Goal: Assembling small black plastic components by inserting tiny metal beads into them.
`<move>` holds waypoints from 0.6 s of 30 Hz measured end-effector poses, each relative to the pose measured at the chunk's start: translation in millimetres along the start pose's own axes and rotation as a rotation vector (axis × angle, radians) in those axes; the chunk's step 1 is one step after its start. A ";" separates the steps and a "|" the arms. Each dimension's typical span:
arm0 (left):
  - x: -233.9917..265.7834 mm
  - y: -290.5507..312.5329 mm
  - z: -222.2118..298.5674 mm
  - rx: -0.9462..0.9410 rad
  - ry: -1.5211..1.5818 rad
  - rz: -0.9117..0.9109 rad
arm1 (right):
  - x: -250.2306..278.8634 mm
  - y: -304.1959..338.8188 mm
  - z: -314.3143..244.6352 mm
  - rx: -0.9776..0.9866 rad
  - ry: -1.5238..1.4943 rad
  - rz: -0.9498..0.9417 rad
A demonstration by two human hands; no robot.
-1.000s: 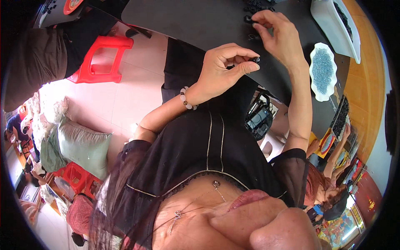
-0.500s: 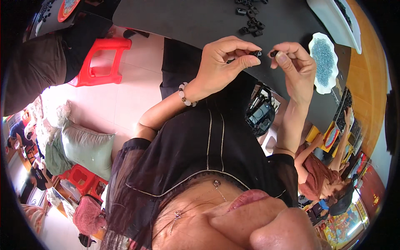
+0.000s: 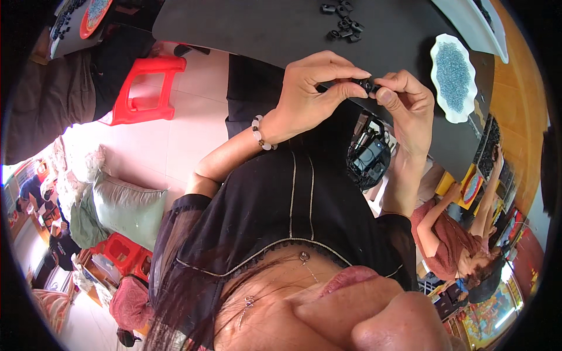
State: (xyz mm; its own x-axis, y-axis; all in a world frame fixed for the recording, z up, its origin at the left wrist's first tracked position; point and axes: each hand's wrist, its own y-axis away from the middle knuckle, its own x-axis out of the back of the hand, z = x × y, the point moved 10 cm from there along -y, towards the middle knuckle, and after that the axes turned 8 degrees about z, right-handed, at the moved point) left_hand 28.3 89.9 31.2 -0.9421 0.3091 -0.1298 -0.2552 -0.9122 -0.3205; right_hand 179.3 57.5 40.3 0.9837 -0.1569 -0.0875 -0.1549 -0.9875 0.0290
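Over the near edge of a dark table [image 3: 252,29], my left hand [image 3: 319,88] pinches a small black part [image 3: 367,85] between thumb and fingertips. A beaded bracelet circles that wrist. My right hand [image 3: 407,102] meets it from the right, thumb and index finger closed on a tiny black piece that touches the left hand's part. Fingertips cover most of both pieces. Farther back lies a loose group of similar black parts [image 3: 346,28]. Right of my right hand stands a white scalloped dish [image 3: 437,76] filled with small clear bluish pieces [image 3: 453,76].
A white tray [image 3: 468,23] holding black pieces sits at the far right. A black pouch with devices [image 3: 369,155] hangs below the table edge. Red stools [image 3: 149,64] stand at the left near a person's leg [image 3: 52,105]. Another person [image 3: 451,240] works at the right.
My right hand has moved left, bringing its black piece against the part in my left hand. The gap between them has closed; the left hand stays nearly in place.
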 end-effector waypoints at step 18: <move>-3.5 7.6 24.4 -0.218 -0.200 0.035 | 3.3 4.0 5.3 -0.045 0.057 -0.043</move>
State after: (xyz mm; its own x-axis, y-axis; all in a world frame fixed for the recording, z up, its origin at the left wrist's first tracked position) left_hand 24.3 75.3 52.1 -0.9793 0.1995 0.0357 -0.1890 -0.8355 -0.5159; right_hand 181.4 52.9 34.9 0.9932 -0.1115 -0.0328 -0.1089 -0.9915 0.0717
